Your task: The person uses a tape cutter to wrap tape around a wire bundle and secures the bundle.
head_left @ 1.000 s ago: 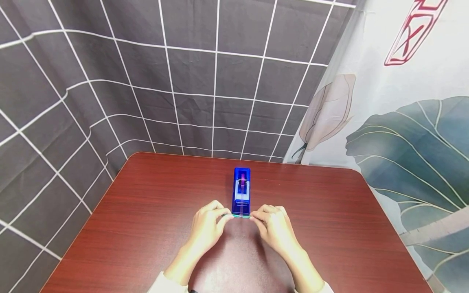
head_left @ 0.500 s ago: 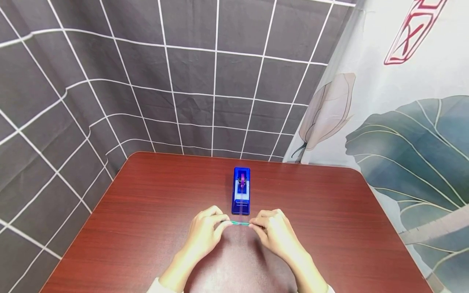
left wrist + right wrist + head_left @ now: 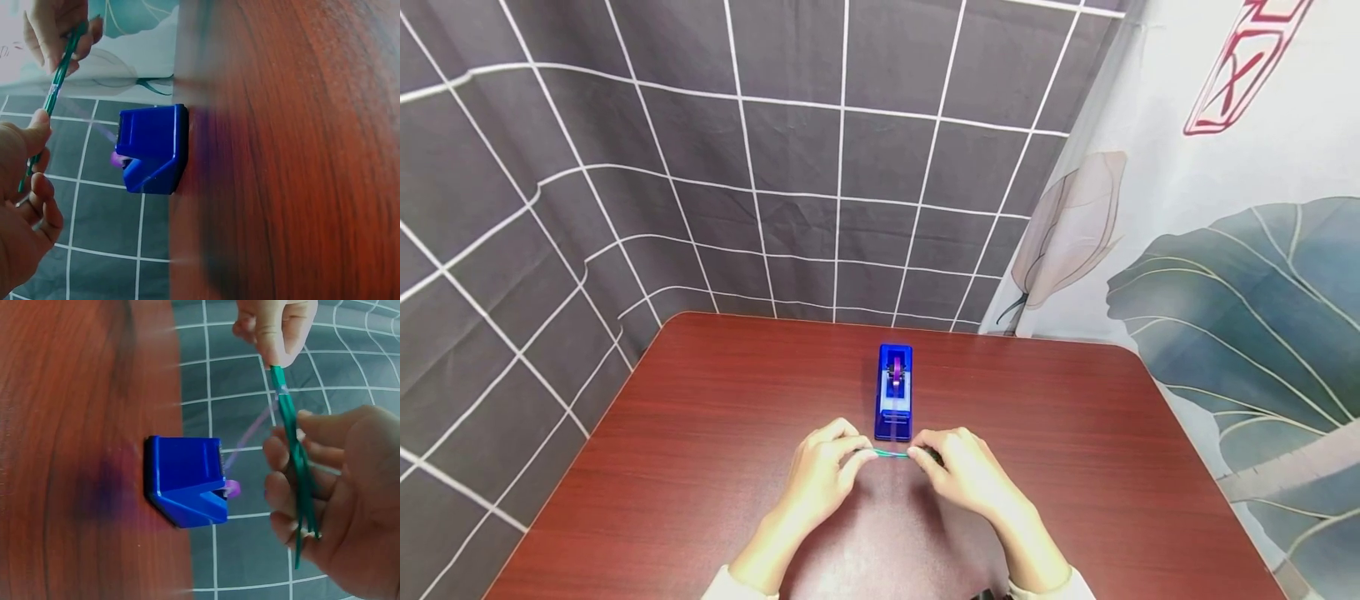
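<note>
before the glossy blue dispenser (image 3: 186, 465), left hand (image 3: 822, 468) and right hand (image 3: 964, 472) pinch green strands (image 3: 289, 419), splayed ends (image 3: 305, 506) showing only in right wrist view.

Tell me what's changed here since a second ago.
The left hand and right hand have moved the green strands slightly toward the person, away from the blue tape dispenser. Both hands keep their hold on the strands; the dispenser stays in place on the table.
</note>
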Motion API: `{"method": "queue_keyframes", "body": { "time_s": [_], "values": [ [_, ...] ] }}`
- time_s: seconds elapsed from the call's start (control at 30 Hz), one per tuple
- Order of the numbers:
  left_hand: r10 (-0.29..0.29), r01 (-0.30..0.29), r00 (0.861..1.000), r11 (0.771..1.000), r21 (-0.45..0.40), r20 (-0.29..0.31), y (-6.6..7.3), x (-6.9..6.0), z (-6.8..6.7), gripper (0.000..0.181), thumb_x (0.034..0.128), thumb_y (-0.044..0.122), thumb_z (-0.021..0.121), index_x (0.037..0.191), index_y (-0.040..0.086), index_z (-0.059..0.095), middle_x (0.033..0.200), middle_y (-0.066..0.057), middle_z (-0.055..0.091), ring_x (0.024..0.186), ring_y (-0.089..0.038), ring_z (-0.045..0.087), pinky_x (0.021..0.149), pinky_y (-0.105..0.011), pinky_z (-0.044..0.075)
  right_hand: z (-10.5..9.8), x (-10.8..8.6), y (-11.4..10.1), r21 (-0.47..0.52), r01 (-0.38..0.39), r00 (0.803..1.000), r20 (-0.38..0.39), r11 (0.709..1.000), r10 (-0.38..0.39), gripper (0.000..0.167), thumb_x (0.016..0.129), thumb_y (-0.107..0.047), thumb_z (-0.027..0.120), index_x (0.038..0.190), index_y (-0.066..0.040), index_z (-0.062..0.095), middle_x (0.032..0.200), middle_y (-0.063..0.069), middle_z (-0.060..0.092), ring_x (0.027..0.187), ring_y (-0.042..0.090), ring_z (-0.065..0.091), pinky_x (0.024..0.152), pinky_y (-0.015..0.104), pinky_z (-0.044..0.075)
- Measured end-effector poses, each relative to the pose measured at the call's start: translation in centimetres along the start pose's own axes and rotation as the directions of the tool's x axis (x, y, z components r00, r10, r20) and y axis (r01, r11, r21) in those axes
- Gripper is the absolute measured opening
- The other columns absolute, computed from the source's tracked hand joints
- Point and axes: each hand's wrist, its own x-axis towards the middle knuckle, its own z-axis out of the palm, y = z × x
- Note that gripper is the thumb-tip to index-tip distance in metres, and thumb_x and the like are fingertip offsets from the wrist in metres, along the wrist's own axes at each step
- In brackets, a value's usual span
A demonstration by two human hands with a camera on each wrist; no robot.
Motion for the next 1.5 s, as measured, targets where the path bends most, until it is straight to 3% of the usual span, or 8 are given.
{"method": "queue_keyframes", "body": {
  "time_s": [0.2,0.33,0.5,0.67,0.9,1.13,1.33,1.5],
  "values": [
    [-0.002,0.002,1.000,1.000,0.004,0.016,-0.1,-0.1,0.0,0.011,0.0784,0.018,0.086,0.080,0.017,0.075,0.080,0.011,0.060,0.066,-0.004,0.051,0.062,-0.026,0.045,-0.3,0.0,-0.3,-0.031,-0.031,0.998,0.060,0.999,0.033,0.019,0.098,-0.015,0.066,0.081,-0.023,0.070,0.070,-0.018,0.054,0.065,0.000,0.049,0.059,0.027,0.045],
    [-0.068,0.070,0.994,0.997,-0.016,0.086,0.0,0.0,-0.1,0.013,0.0816,0.019,0.084,0.081,0.021,0.071,0.079,0.013,0.057,0.064,-0.001,0.044,0.060,-0.023,0.041,-0.2,-0.1,-0.5,-0.044,-0.018,0.999,0.034,0.999,0.019,0.017,0.096,-0.014,0.068,0.081,-0.022,0.069,0.070,-0.017,0.051,0.064,0.001,0.048,0.058,0.027,0.044],
    [-0.210,0.222,0.955,0.974,-0.039,0.209,0.3,0.5,-0.4,0.015,0.0934,0.026,0.071,0.079,0.025,0.067,0.069,0.019,0.051,0.060,0.001,0.041,0.058,-0.024,0.038,0.1,-0.3,-0.6,-0.068,0.075,0.996,-0.046,0.995,-0.078,0.012,0.092,-0.010,0.072,0.082,-0.016,0.070,0.071,-0.013,0.054,0.064,0.002,0.048,0.058,0.027,0.047],
    [-0.235,0.240,0.937,0.971,0.013,0.259,0.7,1.3,-0.7,0.038,0.1026,0.028,0.058,0.065,0.024,0.056,0.061,0.015,0.041,0.055,-0.004,0.039,0.054,-0.027,0.036,0.6,-0.3,-0.4,-0.132,0.165,0.971,-0.152,0.977,-0.184,0.010,0.089,-0.010,0.074,0.081,-0.014,0.070,0.072,-0.010,0.058,0.064,0.005,0.055,0.059,0.033,0.048],
    [-0.181,0.173,0.956,0.983,0.054,0.231,0.7,2.0,-0.6,0.041,0.1012,0.023,0.061,0.062,0.025,0.049,0.063,0.013,0.034,0.055,-0.004,0.032,0.052,-0.024,0.032,0.5,-0.1,-0.7,-0.213,0.140,0.959,-0.215,0.967,-0.186,0.012,0.088,-0.010,0.075,0.081,-0.016,0.068,0.073,-0.009,0.065,0.065,0.006,0.061,0.063,0.034,0.043],
    [-0.112,0.106,0.978,0.993,0.043,0.178,0.8,2.2,-0.6,0.028,0.0985,0.019,0.066,0.070,0.017,0.065,0.066,0.012,0.039,0.058,-0.005,0.038,0.053,-0.024,0.036,-0.1,0.2,-1.3,-0.220,0.086,0.970,-0.203,0.972,-0.132,0.031,0.089,-0.010,0.074,0.067,-0.021,0.054,0.056,-0.015,0.040,0.051,0.001,0.037,0.064,0.036,0.038],
    [-0.073,0.071,0.988,0.997,0.023,0.135,0.8,2.3,-0.6,0.020,0.0970,0.017,0.068,0.077,0.016,0.070,0.067,0.011,0.041,0.059,-0.005,0.039,0.054,-0.023,0.036,-0.3,0.1,-1.5,-0.227,0.056,0.975,-0.197,0.972,-0.102,0.028,0.088,-0.011,0.076,0.067,-0.021,0.060,0.059,-0.014,0.044,0.054,0.002,0.042,0.065,0.037,0.039],
    [-0.079,0.077,0.989,0.997,0.015,0.122,0.8,2.3,-0.7,0.016,0.0957,0.017,0.070,0.080,0.014,0.072,0.068,0.011,0.043,0.060,-0.004,0.041,0.055,-0.023,0.038,-0.4,0.1,-1.5,-0.230,0.055,0.974,-0.201,0.972,-0.103,0.020,0.087,-0.011,0.077,0.072,-0.019,0.066,0.062,-0.012,0.050,0.057,0.004,0.048,0.065,0.037,0.040]
  ]
}}
